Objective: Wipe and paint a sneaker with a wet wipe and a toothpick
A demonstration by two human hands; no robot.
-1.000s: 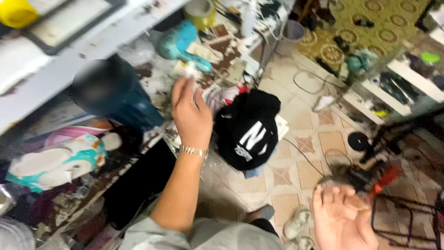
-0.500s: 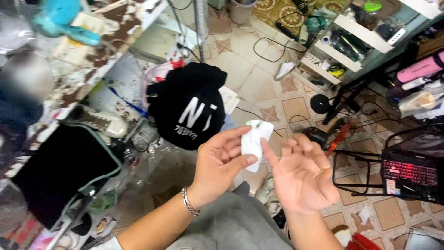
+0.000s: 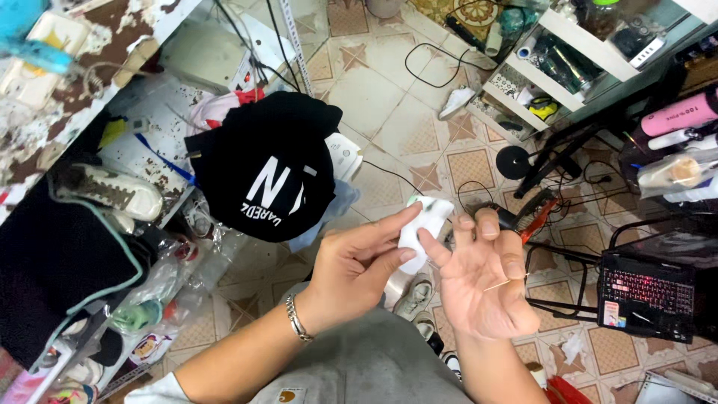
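My left hand (image 3: 357, 262), with a silver bracelet at the wrist, pinches a small white plastic object (image 3: 421, 224) between thumb and fingers. My right hand (image 3: 482, 280) is held palm up beside it, its index fingertip touching the white object. A thin needle-like sliver (image 3: 499, 283) lies between the right hand's fingers. Both hands hover over my lap in grey cloth (image 3: 366, 366), above a tiled floor.
A black garment with white letters (image 3: 262, 176) hangs off the workbench (image 3: 142, 120) at left. A worn sneaker (image 3: 112, 191) lies on the bench. A laptop with red-lit keys (image 3: 643, 292) sits at right. Cables, a white shelf unit (image 3: 583, 60) and small shoes (image 3: 415, 299) cover the floor.
My left hand came back from the bench holding the white object and met my right hand in front of me. The view has swung down toward the floor.
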